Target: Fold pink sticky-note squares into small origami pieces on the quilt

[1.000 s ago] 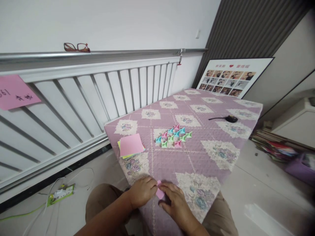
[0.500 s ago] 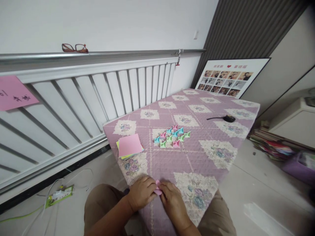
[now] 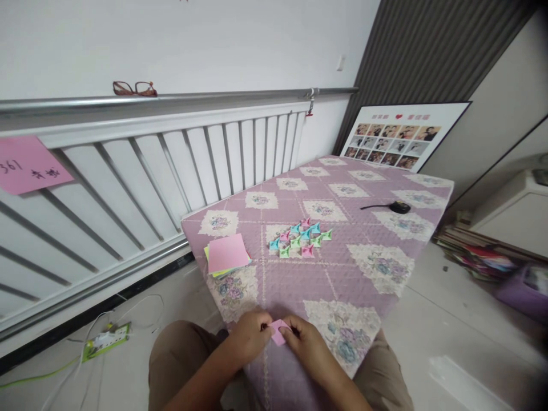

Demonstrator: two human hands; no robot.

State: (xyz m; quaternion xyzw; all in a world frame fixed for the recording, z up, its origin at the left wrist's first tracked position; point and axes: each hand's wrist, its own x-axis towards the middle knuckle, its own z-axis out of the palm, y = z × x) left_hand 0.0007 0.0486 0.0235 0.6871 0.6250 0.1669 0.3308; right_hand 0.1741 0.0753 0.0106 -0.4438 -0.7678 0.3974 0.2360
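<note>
A small folded piece of pink paper point(image 3: 278, 333) is held between both hands at the near edge of the table. My left hand point(image 3: 252, 335) pinches its left side, fingers curled. On the right side, my right hand point(image 3: 305, 342) grips it with the thumb on top. Beyond the hands, several small folded paper pieces point(image 3: 305, 234) in pink, blue and green stand in slanting rows on the cloth. A stack of square paper sheets point(image 3: 226, 253), pink on top, lies to the left of them.
The table point(image 3: 299, 285) has a purple flowered cloth. A black object with a strap point(image 3: 399, 207) lies at its right. A white radiator point(image 3: 222, 154) borders the left side; glasses point(image 3: 135, 88) rest on the pipe above. A photo board point(image 3: 394, 137) leans at the back.
Both hands have shifted their grip on the pink paper. It now shows a flatter, wider diamond-like face between the fingers. The camera view has moved slightly.
</note>
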